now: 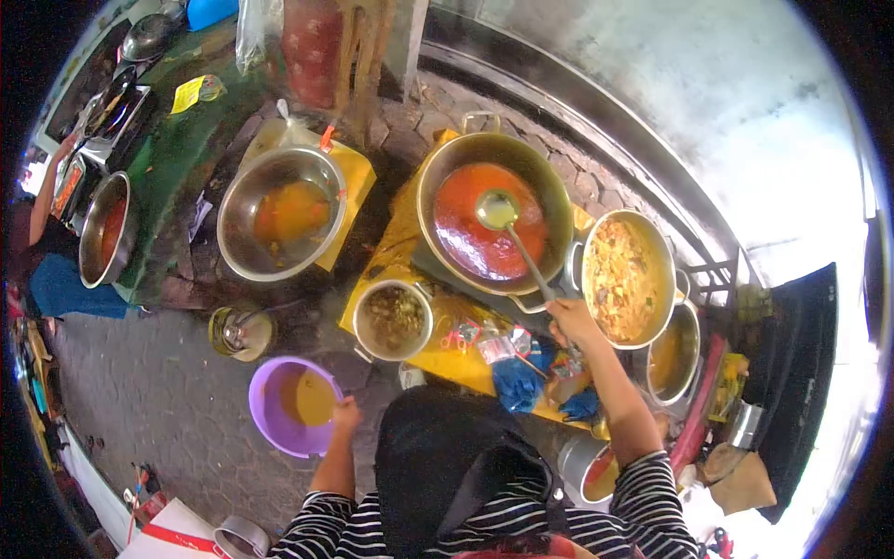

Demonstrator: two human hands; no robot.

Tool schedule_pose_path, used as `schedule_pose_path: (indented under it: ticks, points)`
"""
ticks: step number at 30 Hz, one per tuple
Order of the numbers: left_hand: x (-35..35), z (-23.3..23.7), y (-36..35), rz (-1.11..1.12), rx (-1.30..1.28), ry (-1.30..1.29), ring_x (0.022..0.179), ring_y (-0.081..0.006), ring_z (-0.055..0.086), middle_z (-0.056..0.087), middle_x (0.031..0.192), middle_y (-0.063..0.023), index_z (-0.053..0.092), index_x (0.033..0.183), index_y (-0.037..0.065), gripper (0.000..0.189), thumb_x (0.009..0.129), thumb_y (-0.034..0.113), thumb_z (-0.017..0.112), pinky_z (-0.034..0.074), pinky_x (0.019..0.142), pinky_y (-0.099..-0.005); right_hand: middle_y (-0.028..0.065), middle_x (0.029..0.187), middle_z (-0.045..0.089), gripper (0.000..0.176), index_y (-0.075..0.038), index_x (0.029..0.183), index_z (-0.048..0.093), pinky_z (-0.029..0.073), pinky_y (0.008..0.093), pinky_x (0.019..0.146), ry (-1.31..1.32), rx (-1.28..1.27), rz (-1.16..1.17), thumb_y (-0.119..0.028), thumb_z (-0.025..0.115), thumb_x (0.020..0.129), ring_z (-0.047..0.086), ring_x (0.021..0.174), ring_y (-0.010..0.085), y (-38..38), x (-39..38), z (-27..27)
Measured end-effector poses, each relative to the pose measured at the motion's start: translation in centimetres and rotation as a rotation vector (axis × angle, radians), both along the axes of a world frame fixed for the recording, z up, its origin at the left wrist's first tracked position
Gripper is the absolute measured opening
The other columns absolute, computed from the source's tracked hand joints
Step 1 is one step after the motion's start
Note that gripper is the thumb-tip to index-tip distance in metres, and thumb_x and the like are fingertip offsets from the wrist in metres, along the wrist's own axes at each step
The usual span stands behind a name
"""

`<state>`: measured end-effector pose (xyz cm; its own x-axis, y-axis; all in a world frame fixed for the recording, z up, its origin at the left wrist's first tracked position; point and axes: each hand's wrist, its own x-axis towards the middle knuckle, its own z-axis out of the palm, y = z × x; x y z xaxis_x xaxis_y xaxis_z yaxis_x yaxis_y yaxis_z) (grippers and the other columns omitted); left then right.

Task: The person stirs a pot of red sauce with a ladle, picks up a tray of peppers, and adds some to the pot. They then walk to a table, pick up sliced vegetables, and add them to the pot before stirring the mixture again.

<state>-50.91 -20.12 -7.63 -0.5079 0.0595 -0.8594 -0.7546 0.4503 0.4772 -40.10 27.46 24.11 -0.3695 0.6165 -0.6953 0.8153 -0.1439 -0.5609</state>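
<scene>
My right hand (pixel 575 323) is closed around the handle of a long metal ladle (pixel 498 211). The ladle's bowl, with some yellowish liquid in it, is over the red-orange soup (pixel 466 224) inside a large metal pot (pixel 556 182). At the lower left, my left hand (pixel 345 416) grips the rim of a purple bucket (pixel 264 424). Brownish-yellow liquid covers part of the bucket's bottom. Between the two hands stands a smaller pot (pixel 365 347) with chopped brown and pale pieces in it.
Right of the big pot is a pot of orange stew (pixel 626 279), with another pot (pixel 689 349) beside it. A wide metal basin (pixel 237 244) holds orange liquid at left. Plastic packets (pixel 515 384) lie on the yellow table (pixel 452 359). Another person's arm (pixel 47 191) shows far left.
</scene>
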Motion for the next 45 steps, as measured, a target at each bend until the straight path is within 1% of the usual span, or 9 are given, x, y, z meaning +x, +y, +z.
schedule_pose_path:
  ticks: [5,6,10,14,24,27,35,38,45]
  points:
    - [-0.1,4.3,2.0,0.058,0.116,-0.049,0.069,-0.0185,0.053,0.052,0.081,-0.0037,0.049,0.097,0.009,0.023,0.077,0.018,0.056,0.047,0.053,-0.0331,0.01,0.046,0.049,0.027,0.002,0.076,0.055,0.04,0.0301,0.036,-0.038,0.256,0.044,-0.024,0.048,0.078,0.047,0.033,0.0178,1.5,-1.4,-8.1]
    - [0.0,4.3,2.0,0.095,0.138,-0.027,0.065,-0.0168,0.052,0.051,0.077,-0.0031,0.05,0.092,0.008,0.018,0.077,0.017,0.055,0.046,0.049,-0.0318,0.0164,0.06,0.056,0.025,-0.001,0.083,0.055,0.046,0.0353,0.048,-0.17,0.3,0.119,-0.024,0.047,0.076,0.057,0.049,0.0255,1.9,-1.9,-8.4]
    - [0.5,3.3,1.0,0.138,0.108,0.031,0.055,-0.0138,0.049,0.049,0.067,-0.0018,0.052,0.084,0.004,0.013,0.079,0.015,0.052,0.043,0.042,-0.0298,0.0188,0.086,0.058,0.028,-0.007,0.091,0.057,0.044,0.042,0.072,-0.39,0.662,0.314,-0.027,0.041,0.08,0.056,0.084,0.0329,1.6,-2.0,-7.2]
    - [0.6,3.5,-0.4,0.025,0.046,0.012,0.056,-0.0151,0.05,0.049,0.067,-0.0025,0.051,0.088,0.002,0.016,0.08,0.016,0.05,0.045,0.044,-0.0311,0.0198,0.082,0.059,0.036,-0.002,0.092,0.056,0.044,0.0421,0.07,-0.486,0.679,0.36,-0.024,0.028,0.087,0.057,0.08,0.0339,2.3,-1.6,-7.6]
    - [-0.7,6.8,0.6,0.134,0.003,-0.043,0.062,-0.0152,0.052,0.051,0.076,-0.0026,0.053,0.088,0.005,0.013,0.08,0.015,0.05,0.044,0.047,-0.0275,0.0207,0.082,0.058,0.044,-0.001,0.084,0.058,0.045,0.0438,0.068,-0.434,0.695,0.283,-0.03,0.024,0.088,0.057,0.077,0.0358,1.0,-3.9,-10.9]
    - [-1.1,7.2,0.9,0.172,0.075,-0.099,0.062,-0.0143,0.052,0.051,0.075,-0.0025,0.053,0.088,0.006,0.013,0.08,0.016,0.051,0.044,0.048,-0.0276,0.0175,0.075,0.059,0.034,-0.012,0.117,0.042,0.047,0.0399,0.061,-0.486,0.704,0.411,-0.018,0.029,0.086,0.058,0.072,0.0312,0.2,-3.0,-9.7]
    - [-1.3,1.7,-0.2,0.187,0.225,-0.169,0.062,-0.0127,0.051,0.053,0.076,-0.0017,0.053,0.093,0.007,0.019,0.079,0.02,0.053,0.044,0.048,-0.026,0.0169,0.077,0.058,0.041,-0.014,0.121,0.037,0.047,0.0398,0.059,-0.505,0.644,0.411,-0.013,0.036,0.08,0.058,0.071,0.0307,-1.6,0.2,-8.0]
    - [-1.5,6.0,1.8,0.029,0.108,-0.012,0.064,-0.0118,0.051,0.053,0.077,-0.002,0.052,0.097,0.007,0.022,0.079,0.019,0.053,0.045,0.049,-0.0264,0.0174,0.078,0.058,0.042,-0.016,0.121,0.037,0.046,0.0401,0.061,-0.512,0.638,0.322,-0.013,0.036,0.08,0.058,0.072,0.0311,-1.4,0.5,-9.3]
    - [-2.6,1.1,-1.5,0.088,0.264,-0.238,0.063,-0.0118,0.052,0.054,0.079,-0.0029,0.052,0.097,0.006,0.02,0.079,0.015,0.052,0.046,0.05,-0.026,0.018,0.08,0.058,0.042,-0.02,0.12,0.04,0.045,0.0423,0.066,-0.41,0.593,0.25,-0.02,0.044,0.078,0.057,0.075,0.033,-1.2,-0.5,-10.7]
